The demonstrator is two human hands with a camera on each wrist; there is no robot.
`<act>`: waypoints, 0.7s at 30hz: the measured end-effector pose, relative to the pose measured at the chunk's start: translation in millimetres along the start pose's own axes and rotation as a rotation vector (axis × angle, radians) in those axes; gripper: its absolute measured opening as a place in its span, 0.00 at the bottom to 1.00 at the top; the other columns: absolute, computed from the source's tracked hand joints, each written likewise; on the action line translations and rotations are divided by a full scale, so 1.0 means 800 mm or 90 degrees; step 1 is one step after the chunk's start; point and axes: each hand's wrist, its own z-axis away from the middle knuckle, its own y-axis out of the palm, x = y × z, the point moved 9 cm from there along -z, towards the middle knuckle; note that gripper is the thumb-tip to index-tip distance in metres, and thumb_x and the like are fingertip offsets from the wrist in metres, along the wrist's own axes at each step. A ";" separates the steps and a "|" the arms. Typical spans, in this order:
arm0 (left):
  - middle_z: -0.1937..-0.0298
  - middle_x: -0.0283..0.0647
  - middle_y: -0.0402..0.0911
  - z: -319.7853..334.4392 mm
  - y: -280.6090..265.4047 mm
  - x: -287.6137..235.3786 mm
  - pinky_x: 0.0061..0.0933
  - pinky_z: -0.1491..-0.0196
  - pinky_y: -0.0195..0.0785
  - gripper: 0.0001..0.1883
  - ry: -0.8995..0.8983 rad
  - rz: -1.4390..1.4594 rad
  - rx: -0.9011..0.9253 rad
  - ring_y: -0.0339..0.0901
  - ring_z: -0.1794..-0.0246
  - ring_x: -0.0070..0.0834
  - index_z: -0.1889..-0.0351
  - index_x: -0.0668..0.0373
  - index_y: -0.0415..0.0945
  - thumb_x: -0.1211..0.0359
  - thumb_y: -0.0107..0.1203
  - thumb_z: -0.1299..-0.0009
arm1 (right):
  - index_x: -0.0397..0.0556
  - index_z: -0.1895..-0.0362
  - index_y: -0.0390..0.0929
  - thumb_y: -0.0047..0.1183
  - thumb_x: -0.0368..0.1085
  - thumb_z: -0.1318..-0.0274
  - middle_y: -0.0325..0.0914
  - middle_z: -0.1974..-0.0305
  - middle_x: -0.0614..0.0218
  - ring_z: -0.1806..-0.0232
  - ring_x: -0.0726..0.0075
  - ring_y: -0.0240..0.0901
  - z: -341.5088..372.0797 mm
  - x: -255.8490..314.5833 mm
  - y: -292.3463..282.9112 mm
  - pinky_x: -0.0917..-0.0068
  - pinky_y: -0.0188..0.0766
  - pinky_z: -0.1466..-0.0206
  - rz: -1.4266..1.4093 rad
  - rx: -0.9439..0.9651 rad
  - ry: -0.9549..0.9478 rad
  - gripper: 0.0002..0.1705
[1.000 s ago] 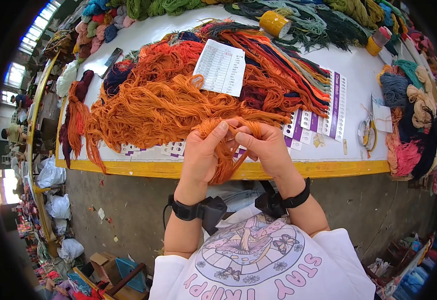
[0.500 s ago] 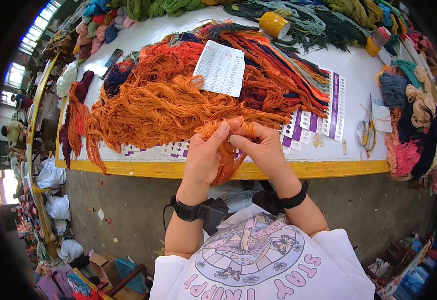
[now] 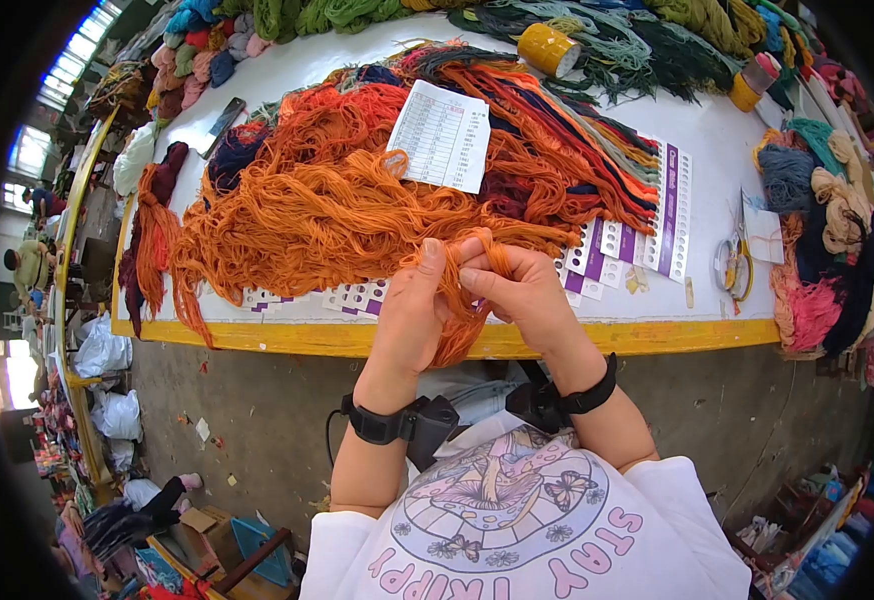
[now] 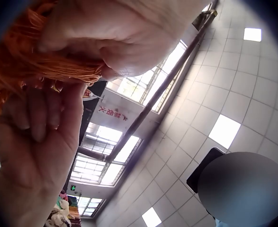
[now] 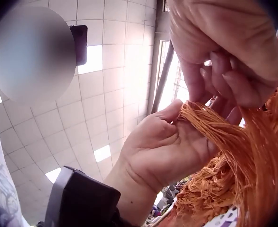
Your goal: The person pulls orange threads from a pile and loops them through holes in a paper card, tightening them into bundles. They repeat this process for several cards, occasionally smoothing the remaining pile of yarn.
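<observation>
Close over the table's front edge, both hands work on one hank of orange yarn (image 3: 465, 325). My left hand (image 3: 407, 312) grips it between thumb and fingers; its folded end shows at the thumb in the right wrist view, where the strands (image 5: 214, 130) run across the palm. My right hand (image 3: 537, 300) has its thumb and curled fingers at the top of the hank, with strands looped over the fingers. In the left wrist view the yarn bundle (image 4: 58, 66) passes between the two hands. Behind them lies a large heap of orange yarn (image 3: 297, 220).
A printed paper list (image 3: 441, 135) lies on the heap. Punched cards with purple strips (image 3: 671, 210) stick out at its right, near scissors (image 3: 735, 265). A phone (image 3: 225, 118), a yellow spool (image 3: 550, 50) and other yarn bundles (image 3: 822, 250) surround it on the white table (image 3: 717, 150).
The hands stay near the same place. My right thumb and fingers have shifted slightly on the yarn, and the looped strands on top are rearranged and hang closer to the right hand.
</observation>
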 end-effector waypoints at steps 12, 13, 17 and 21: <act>0.65 0.38 0.77 -0.002 -0.027 -0.006 0.18 0.68 0.68 0.10 0.071 -0.092 -0.073 0.74 0.69 0.19 0.60 0.66 0.74 0.69 0.54 0.36 | 0.45 0.57 0.76 0.52 0.38 0.46 0.74 0.74 0.77 0.78 0.89 0.64 0.003 0.004 0.001 0.90 0.55 0.80 -0.108 0.034 -0.006 0.14; 0.64 0.38 0.77 -0.002 -0.029 -0.003 0.20 0.66 0.68 0.11 0.063 -0.086 -0.070 0.74 0.68 0.21 0.59 0.66 0.74 0.69 0.53 0.35 | 0.45 0.57 0.76 0.52 0.39 0.45 0.74 0.74 0.77 0.79 0.89 0.63 0.002 0.004 0.000 0.90 0.54 0.81 -0.098 0.038 -0.012 0.14; 0.63 0.39 0.78 -0.002 -0.030 0.001 0.24 0.62 0.69 0.11 0.035 -0.032 -0.066 0.75 0.65 0.23 0.59 0.66 0.73 0.67 0.50 0.33 | 0.46 0.57 0.76 0.51 0.40 0.44 0.74 0.75 0.78 0.84 0.90 0.55 -0.001 -0.009 -0.005 0.89 0.49 0.82 -0.140 0.030 0.016 0.14; 0.65 0.39 0.77 -0.003 -0.026 0.004 0.25 0.62 0.70 0.10 0.011 0.037 -0.050 0.75 0.66 0.24 0.61 0.65 0.73 0.67 0.49 0.33 | 0.46 0.58 0.77 0.51 0.40 0.45 0.75 0.74 0.77 0.85 0.90 0.51 -0.001 -0.010 -0.005 0.89 0.48 0.83 -0.176 0.020 0.034 0.14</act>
